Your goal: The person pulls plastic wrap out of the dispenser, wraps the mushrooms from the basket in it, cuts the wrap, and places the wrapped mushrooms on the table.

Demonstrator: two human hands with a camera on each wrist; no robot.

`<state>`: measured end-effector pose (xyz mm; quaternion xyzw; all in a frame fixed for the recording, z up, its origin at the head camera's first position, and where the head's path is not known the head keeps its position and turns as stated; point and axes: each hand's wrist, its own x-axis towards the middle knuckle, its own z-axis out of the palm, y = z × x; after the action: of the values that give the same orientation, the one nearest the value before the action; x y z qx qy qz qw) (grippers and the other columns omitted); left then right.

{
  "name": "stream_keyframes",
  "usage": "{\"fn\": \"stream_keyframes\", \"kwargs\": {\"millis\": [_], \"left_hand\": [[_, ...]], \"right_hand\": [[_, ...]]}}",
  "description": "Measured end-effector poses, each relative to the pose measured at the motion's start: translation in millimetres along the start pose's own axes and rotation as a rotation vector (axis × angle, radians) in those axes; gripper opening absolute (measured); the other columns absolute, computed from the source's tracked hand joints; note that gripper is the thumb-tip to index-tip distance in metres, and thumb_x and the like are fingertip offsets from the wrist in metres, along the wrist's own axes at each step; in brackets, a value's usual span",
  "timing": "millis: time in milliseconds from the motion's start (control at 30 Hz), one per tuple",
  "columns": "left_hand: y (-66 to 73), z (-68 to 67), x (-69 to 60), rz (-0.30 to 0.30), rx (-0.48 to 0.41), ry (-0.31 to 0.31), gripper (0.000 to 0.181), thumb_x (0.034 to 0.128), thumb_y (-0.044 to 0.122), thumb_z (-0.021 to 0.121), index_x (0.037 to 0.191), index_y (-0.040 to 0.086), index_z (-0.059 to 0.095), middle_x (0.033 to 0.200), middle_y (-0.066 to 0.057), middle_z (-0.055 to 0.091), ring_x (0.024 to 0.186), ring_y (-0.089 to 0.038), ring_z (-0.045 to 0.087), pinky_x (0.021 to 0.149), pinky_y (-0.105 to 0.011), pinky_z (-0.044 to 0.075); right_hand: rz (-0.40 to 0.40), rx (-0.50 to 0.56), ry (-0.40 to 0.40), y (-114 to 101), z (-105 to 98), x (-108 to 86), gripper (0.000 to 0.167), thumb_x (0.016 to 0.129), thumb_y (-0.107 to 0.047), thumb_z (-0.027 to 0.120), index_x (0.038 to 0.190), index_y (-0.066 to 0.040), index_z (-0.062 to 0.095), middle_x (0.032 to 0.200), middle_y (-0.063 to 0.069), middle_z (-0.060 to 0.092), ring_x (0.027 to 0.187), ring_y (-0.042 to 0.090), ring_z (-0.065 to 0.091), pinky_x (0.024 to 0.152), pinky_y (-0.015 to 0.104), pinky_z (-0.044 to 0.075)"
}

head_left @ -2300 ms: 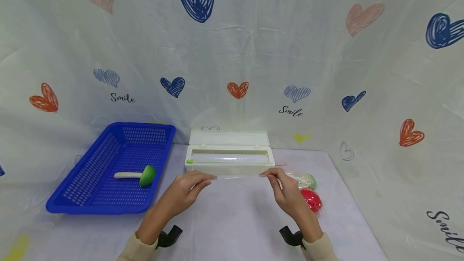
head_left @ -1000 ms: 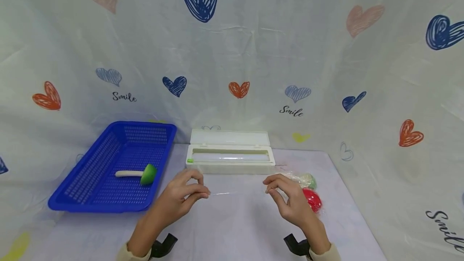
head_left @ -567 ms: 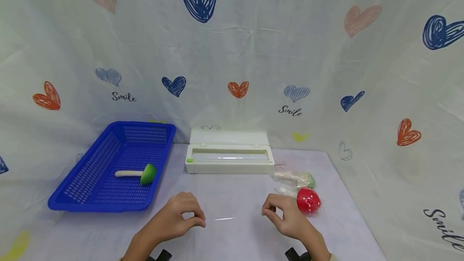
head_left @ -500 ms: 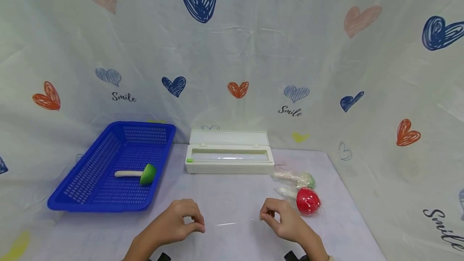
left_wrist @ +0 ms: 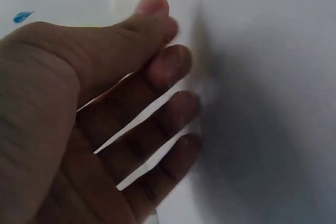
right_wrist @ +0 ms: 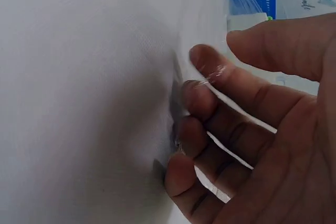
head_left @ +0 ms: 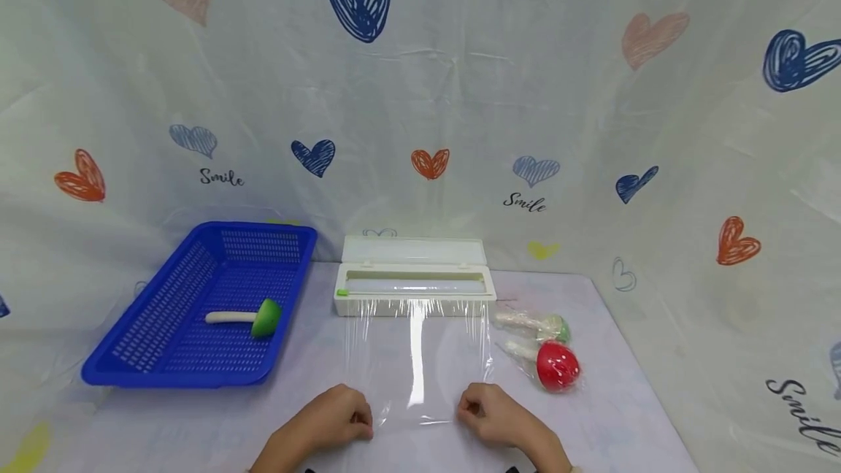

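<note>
A sheet of clear plastic wrap (head_left: 447, 378) stretches from the white wrap dispenser box (head_left: 453, 308) towards me, with a bright streak of glare on it. At its near left corner, my left hand (head_left: 333, 414) pinches the film between thumb and index finger; the left wrist view shows those tips meeting. My right hand (head_left: 496, 416) holds the near right corner. In the right wrist view, film creases cross the curled fingers (right_wrist: 202, 98), and thumb and index tip look slightly apart. The dispenser's lid (head_left: 414, 250) stands raised, and the wrap roll (head_left: 374, 285) shows inside.
At the left, a blue plastic basket (head_left: 158, 379) contains a green-capped toy mushroom (head_left: 266, 318). To the right of the film lie a film-wrapped red mushroom (head_left: 557, 366) and a film-wrapped green one (head_left: 555, 328). A heart-printed sheet (head_left: 578, 130) hangs behind the table (head_left: 611, 400).
Both hands have drawn back from the dispenser towards me and lowered to the table, pulling the film out with them. The film now shows as a long taut sheet.
</note>
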<state>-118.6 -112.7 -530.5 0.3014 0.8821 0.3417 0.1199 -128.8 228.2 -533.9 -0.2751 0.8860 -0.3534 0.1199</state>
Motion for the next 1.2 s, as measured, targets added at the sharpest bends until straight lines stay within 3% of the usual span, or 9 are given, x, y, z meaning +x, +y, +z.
{"fn": "stream_keyframes", "kwargs": {"millis": [100, 167, 300, 467, 667, 800, 900, 1033, 1200], "left_hand": [[-2.4, 4.3, 0.7, -0.038, 0.009, 0.044, 0.010, 0.0861, 0.022, 0.082, 0.078, 0.016, 0.082, 0.072, 0.018, 0.071, 0.064, 0.008, 0.052, 0.061, -0.020, 0.049], [-2.9, 5.3, 0.7, -0.082, 0.000, 0.107, 0.011, 0.0871, 0.022, 0.081, 0.080, 0.014, 0.082, 0.072, 0.014, 0.073, 0.064, 0.006, 0.054, 0.060, -0.021, 0.049], [-2.3, 4.9, -3.0, -0.203, -0.012, 0.197, 0.010, 0.0815, 0.011, 0.084, 0.075, 0.012, 0.077, 0.070, 0.008, 0.065, 0.065, 0.000, 0.051, 0.059, -0.023, 0.045], [-1.9, 1.9, -13.5, -0.335, 0.023, 0.187, 0.027, 0.0738, 0.013, 0.089, 0.069, 0.021, 0.064, 0.065, 0.009, 0.049, 0.062, -0.005, 0.043, 0.054, -0.025, 0.035], [-3.1, -8.7, -23.2, -0.381, 0.049, 0.142, 0.033, 0.0689, 0.023, 0.093, 0.065, 0.021, 0.060, 0.063, 0.009, 0.051, 0.060, -0.008, 0.046, 0.054, -0.028, 0.036], [-4.3, -13.9, -27.6, -0.371, 0.073, 0.147, 0.034, 0.0716, 0.029, 0.092, 0.066, 0.022, 0.059, 0.063, 0.010, 0.051, 0.061, -0.006, 0.045, 0.054, -0.027, 0.037], [-4.3, -19.1, -29.5, -0.323, 0.065, 0.159, 0.030, 0.0762, 0.029, 0.089, 0.070, 0.023, 0.061, 0.063, 0.011, 0.049, 0.060, -0.002, 0.042, 0.054, -0.024, 0.036], [0.5, -33.5, -30.7, -0.250, 0.026, 0.163, 0.019, 0.0830, 0.028, 0.085, 0.078, 0.022, 0.067, 0.067, 0.012, 0.050, 0.062, 0.001, 0.042, 0.056, -0.023, 0.037], [8.1, -61.1, -36.0, -0.156, -0.058, 0.116, 0.013, 0.0926, 0.028, 0.077, 0.093, 0.016, 0.073, 0.076, 0.012, 0.058, 0.067, 0.001, 0.048, 0.058, -0.023, 0.044]], "right_hand": [[0.027, 0.015, -0.002, 2.0, 1.3, 0.2, 0.009, 0.095, -0.018, 0.068, 0.086, -0.018, 0.071, 0.079, -0.017, 0.061, 0.075, -0.005, 0.053, 0.069, 0.021, 0.050], [0.060, 0.045, 0.017, 4.2, 1.5, -0.5, 0.007, 0.095, -0.016, 0.069, 0.090, -0.015, 0.072, 0.079, -0.014, 0.065, 0.075, -0.005, 0.055, 0.068, 0.021, 0.050], [0.130, 0.119, 0.070, 8.9, 2.2, -4.5, 0.004, 0.091, -0.007, 0.073, 0.091, -0.011, 0.074, 0.081, -0.006, 0.070, 0.074, -0.003, 0.059, 0.066, 0.021, 0.051], [0.169, 0.108, 0.083, 9.9, 3.7, -9.5, 0.013, 0.080, 0.000, 0.081, 0.082, -0.011, 0.073, 0.078, -0.006, 0.064, 0.071, -0.002, 0.052, 0.062, 0.021, 0.046], [0.168, 0.072, 0.008, 2.4, -5.6, -11.1, 0.012, 0.080, -0.002, 0.081, 0.081, -0.010, 0.073, 0.074, -0.006, 0.062, 0.068, -0.001, 0.050, 0.060, 0.021, 0.044], [0.146, 0.054, -0.050, 0.2, -14.0, -7.1, 0.008, 0.087, -0.010, 0.078, 0.082, -0.013, 0.073, 0.073, -0.010, 0.063, 0.067, -0.003, 0.051, 0.061, 0.021, 0.046], [0.138, 0.037, -0.039, 0.8, -18.1, -1.7, 0.008, 0.088, -0.011, 0.076, 0.083, -0.015, 0.072, 0.073, -0.011, 0.064, 0.066, -0.002, 0.052, 0.061, 0.021, 0.046], [0.124, 0.011, 0.067, 3.7, -16.3, 3.5, 0.008, 0.088, -0.008, 0.077, 0.085, -0.013, 0.072, 0.073, -0.009, 0.063, 0.066, -0.002, 0.051, 0.060, 0.021, 0.045], [0.162, 0.014, 0.277, 10.9, -7.5, 7.5, 0.012, 0.085, -0.002, 0.079, 0.089, -0.013, 0.073, 0.076, -0.009, 0.062, 0.070, -0.002, 0.051, 0.063, 0.020, 0.048]]}}
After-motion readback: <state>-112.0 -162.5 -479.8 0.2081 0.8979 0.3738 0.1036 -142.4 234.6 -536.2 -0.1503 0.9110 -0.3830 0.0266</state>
